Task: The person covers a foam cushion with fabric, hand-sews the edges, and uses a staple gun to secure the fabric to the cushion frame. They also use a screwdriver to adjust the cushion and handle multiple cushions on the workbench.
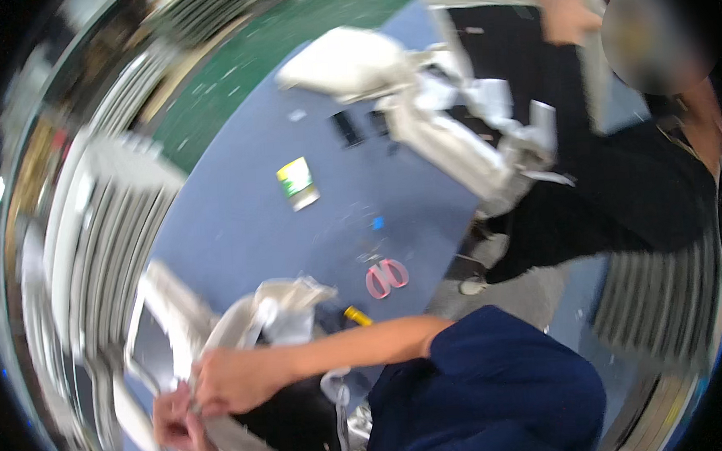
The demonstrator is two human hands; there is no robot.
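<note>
Right hand (240, 379) and left hand (181, 423) meet at seven o'clock, fingers pinching the edge of a cream-and-black cover (293, 422) located there. Pink-handled scissors (386, 278) lie between five and six o'clock on the blue table (232, 219).

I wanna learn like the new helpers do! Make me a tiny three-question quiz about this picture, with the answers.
1. True or false: the camera wearer's two hands are far apart.
2. What colour are the handles of the scissors? A) green B) pink C) black
3. Fill in: the packet lies on the ____.

Key:
1. False: the left hand and right hand are close together, by the cream cloth.
2. B
3. table
</note>
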